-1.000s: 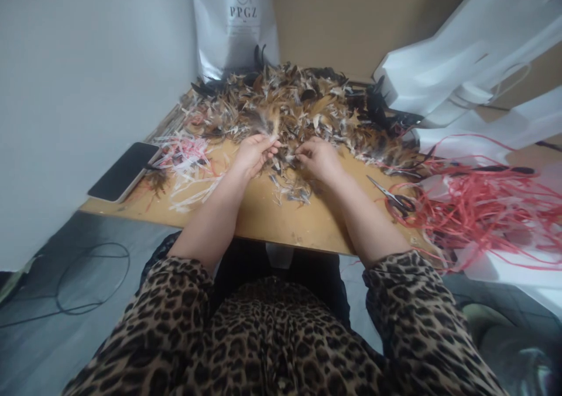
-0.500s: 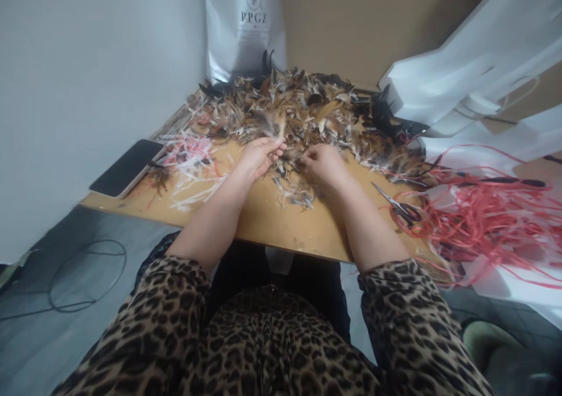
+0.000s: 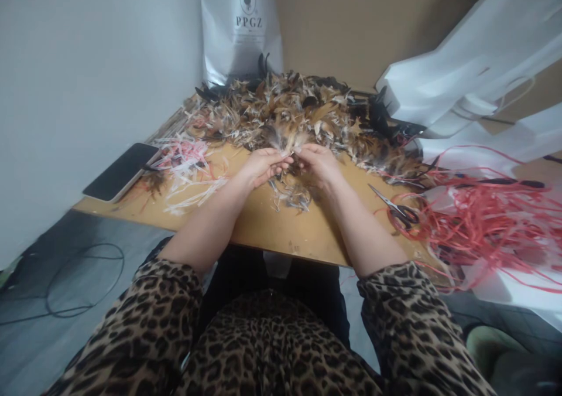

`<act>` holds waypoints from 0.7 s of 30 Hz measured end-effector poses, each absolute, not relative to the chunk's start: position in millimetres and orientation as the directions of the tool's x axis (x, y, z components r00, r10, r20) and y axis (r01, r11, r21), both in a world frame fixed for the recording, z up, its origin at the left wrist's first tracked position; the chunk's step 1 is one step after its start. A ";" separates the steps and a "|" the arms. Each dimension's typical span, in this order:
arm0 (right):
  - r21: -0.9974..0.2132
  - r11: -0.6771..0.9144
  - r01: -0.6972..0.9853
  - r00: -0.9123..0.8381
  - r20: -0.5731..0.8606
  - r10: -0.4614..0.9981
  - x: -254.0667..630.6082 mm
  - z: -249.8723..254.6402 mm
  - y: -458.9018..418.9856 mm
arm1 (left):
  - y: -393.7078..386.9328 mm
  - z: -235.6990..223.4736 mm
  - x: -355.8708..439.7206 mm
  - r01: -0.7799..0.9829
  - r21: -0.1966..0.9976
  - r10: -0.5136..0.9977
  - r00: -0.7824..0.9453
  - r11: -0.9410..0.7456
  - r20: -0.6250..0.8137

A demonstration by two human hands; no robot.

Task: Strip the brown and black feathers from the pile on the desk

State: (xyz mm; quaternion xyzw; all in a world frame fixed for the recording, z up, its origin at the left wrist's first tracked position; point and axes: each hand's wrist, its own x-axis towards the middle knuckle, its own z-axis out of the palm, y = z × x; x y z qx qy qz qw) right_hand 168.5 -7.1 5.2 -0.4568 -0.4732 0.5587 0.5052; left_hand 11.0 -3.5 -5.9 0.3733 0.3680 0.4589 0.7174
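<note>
At the centre of the head view, the person's left hand pinches the base of a brown and grey feather tuft between thumb and forefinger, the other fingers loosely curled. The right hand meets it there, thumb and forefinger nearly closed on the tuft's right side; the exact contact at the tips is too small to tell. The feather tuft fans up toward 12 o'clock, in front of a broad feather pile on the bench.

Taking the hands as the clock's centre, small feather scraps lie at 6 o'clock, pink and white strips and a phone at 9, scissors and red strands toward 4, and a printed silver bag upright at 11.
</note>
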 end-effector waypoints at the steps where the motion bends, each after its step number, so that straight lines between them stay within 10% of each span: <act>1: -0.993 -0.027 -0.112 -0.055 -0.021 0.998 166.9 4.4 -7.5 | -3.8 -5.8 11.4 -0.382 0.874 0.933 0.307 0.301 -0.188; 21: -0.988 0.150 0.044 0.017 0.151 0.988 157.2 6.8 -14.6 | -3.9 -7.0 11.9 -0.302 0.921 0.936 0.322 0.246 -0.144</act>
